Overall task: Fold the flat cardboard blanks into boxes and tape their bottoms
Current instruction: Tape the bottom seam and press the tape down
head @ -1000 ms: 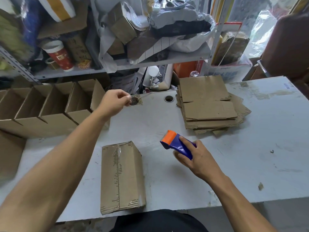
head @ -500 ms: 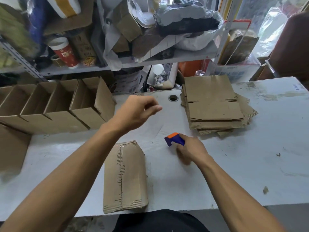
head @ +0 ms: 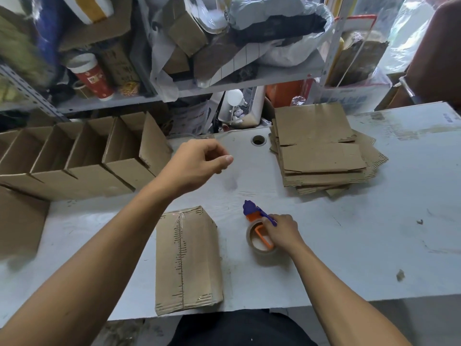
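A folded cardboard box (head: pixel 188 260) lies bottom-up near the table's front edge, clear tape running along its seam. Right of it the tape dispenser (head: pixel 259 229), purple and orange with a clear roll, rests on the white table (head: pixel 361 233); my right hand (head: pixel 283 231) grips its handle. My left hand (head: pixel 198 162) hovers above the table's middle, fingers loosely curled, holding nothing. A stack of flat cardboard blanks (head: pixel 321 152) lies at the back right. A row of several finished open boxes (head: pixel 74 158) stands at the back left.
A cable hole (head: pixel 259 140) is in the table near its back edge. Behind the table a metal shelf (head: pixel 189 88) carries bags, cartons and a red paper cup (head: pixel 91 76). A cardboard sheet (head: pixel 20 221) hangs over the table's left edge.
My left hand swung right from the table's back edge and no longer pinches anything. My right hand lowered the tape dispenser onto the table beside the box.
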